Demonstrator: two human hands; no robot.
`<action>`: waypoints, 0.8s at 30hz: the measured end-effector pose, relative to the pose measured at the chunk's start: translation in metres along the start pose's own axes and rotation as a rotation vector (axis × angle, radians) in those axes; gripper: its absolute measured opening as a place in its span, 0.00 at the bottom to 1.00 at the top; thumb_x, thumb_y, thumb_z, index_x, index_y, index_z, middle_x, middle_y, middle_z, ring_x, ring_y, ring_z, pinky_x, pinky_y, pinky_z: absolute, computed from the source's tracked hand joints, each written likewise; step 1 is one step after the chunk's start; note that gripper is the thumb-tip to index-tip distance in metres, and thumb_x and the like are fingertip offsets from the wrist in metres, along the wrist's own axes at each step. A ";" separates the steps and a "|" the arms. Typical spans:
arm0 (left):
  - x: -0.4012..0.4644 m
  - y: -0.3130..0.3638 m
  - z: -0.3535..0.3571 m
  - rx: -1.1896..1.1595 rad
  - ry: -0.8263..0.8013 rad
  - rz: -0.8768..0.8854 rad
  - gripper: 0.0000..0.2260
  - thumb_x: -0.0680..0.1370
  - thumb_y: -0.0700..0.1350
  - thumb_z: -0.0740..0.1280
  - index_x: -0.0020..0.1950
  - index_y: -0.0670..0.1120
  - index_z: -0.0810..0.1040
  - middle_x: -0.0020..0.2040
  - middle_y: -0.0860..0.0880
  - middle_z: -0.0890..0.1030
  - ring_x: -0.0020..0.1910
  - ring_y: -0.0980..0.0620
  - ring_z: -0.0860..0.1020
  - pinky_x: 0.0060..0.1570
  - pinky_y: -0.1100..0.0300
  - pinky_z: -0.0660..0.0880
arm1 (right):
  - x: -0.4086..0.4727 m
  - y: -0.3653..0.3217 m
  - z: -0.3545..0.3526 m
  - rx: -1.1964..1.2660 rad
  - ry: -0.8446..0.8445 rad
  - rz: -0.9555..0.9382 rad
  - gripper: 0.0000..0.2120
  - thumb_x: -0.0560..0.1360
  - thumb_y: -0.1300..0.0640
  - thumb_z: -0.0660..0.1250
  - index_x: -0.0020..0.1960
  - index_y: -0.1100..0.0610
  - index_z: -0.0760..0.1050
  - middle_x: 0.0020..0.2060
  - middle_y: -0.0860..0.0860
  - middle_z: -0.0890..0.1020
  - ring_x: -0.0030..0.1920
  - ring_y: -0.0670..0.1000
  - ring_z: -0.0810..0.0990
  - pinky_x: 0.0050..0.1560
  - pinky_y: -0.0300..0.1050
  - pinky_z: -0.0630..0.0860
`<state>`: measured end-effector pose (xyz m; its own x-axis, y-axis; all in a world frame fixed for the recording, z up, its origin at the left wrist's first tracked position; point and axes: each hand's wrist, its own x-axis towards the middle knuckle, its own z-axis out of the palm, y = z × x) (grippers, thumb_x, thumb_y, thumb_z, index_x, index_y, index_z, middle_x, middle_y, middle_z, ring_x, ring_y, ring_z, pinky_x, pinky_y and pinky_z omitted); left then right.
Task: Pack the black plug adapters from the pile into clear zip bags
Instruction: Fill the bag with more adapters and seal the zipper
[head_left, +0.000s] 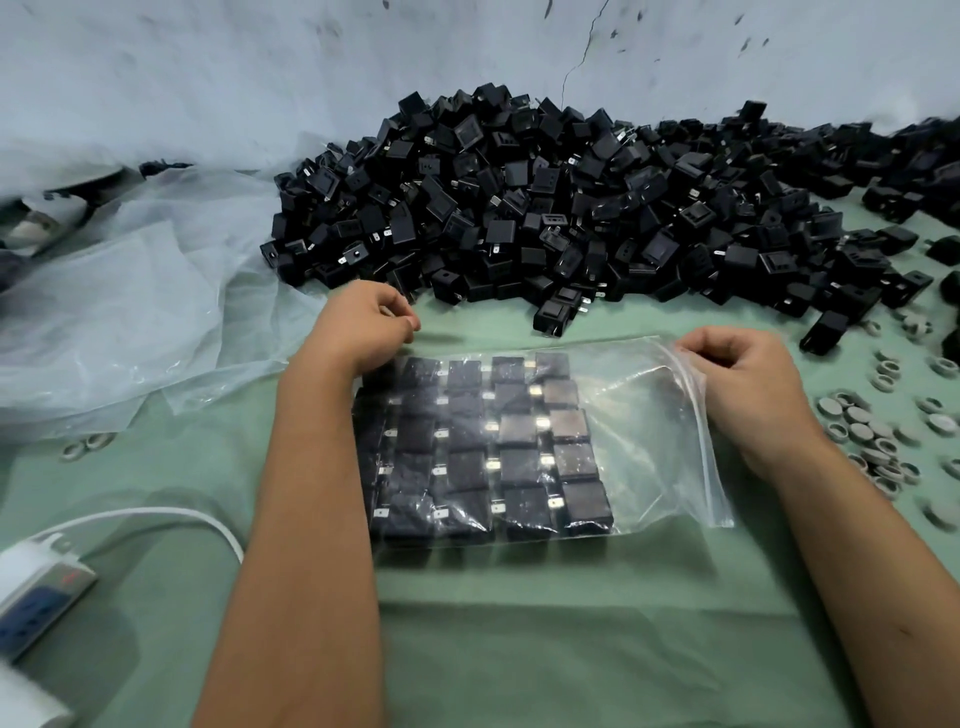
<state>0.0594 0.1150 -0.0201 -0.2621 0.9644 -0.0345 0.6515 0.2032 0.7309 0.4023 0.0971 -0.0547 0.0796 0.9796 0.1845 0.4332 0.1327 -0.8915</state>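
With the right hand (748, 384) pinching the zip bag (649, 415) mouth and the left hand (363, 325) loosely curled, empty, press the seal along evenly, keeping the adapters (483, 447) flat

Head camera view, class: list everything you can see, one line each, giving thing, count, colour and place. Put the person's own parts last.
Loose plug adapters: too many to count, black, piled at the far side by the wall.
Clear plastic zip bag: one, centre, holding black adapters in neat rows.
Crumpled plastic sheeting: clear, far left.
Small rings and caps: many, grey, scattered right.
Power strip: one, white and blue, near left, white cable.
Table cover: green.
Left hand: closed, at the bag's far left corner.
Right hand: pinching the bag's open right end.
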 end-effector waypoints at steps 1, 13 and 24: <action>0.001 -0.002 -0.003 -0.007 0.015 -0.024 0.07 0.80 0.38 0.68 0.44 0.46 0.83 0.44 0.47 0.85 0.47 0.47 0.84 0.49 0.51 0.81 | 0.000 -0.001 0.000 -0.014 0.060 0.005 0.07 0.77 0.59 0.74 0.40 0.53 0.84 0.35 0.49 0.85 0.36 0.47 0.82 0.43 0.47 0.78; 0.004 -0.021 -0.026 -0.136 0.264 -0.271 0.12 0.75 0.35 0.64 0.46 0.48 0.83 0.48 0.46 0.84 0.54 0.43 0.82 0.59 0.46 0.80 | 0.033 -0.118 0.076 -0.449 -0.272 -0.427 0.04 0.77 0.56 0.71 0.45 0.51 0.84 0.37 0.42 0.84 0.40 0.43 0.82 0.46 0.38 0.79; 0.009 -0.035 -0.028 -0.200 0.277 -0.285 0.12 0.73 0.35 0.64 0.44 0.51 0.81 0.52 0.41 0.85 0.55 0.38 0.82 0.60 0.45 0.80 | 0.072 -0.140 0.215 -1.156 -0.559 -0.739 0.35 0.79 0.61 0.68 0.81 0.52 0.57 0.78 0.55 0.62 0.78 0.59 0.59 0.72 0.59 0.67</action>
<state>0.0146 0.1119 -0.0271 -0.6104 0.7870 -0.0899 0.3815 0.3916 0.8373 0.1542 0.1811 -0.0054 -0.7034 0.7105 0.0204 0.6995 0.6869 0.1972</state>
